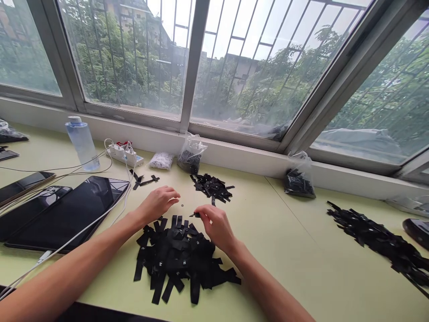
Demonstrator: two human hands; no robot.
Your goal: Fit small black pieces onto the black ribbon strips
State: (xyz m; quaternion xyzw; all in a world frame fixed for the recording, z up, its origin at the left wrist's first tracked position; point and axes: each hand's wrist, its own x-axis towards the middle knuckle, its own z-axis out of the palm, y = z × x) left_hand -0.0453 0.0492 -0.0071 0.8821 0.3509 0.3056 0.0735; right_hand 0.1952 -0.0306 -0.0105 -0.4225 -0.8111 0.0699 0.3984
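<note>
My left hand (157, 203) hovers over the table with loosely bent fingers, a little apart, and nothing visible in them. A tiny round ring (182, 205) lies on the tabletop just right of its fingertips. My right hand (216, 223) pinches a small pointed tool with a black handle (196, 215), its thin tip directed left. Below both hands spreads a large heap of black fabric strips (182, 257), some marked with a white letter M. Beyond my right hand is a smaller pile of black strips (212, 185) with small round fittings.
Tablet (70, 214), phones and white cables lie at left, near a water bottle (83, 143) and power strip (125, 154). Bags of black pieces (191, 156) (298, 179) and a white packet (161, 161) stand along the window ledge. More black strips (378, 241) lie right.
</note>
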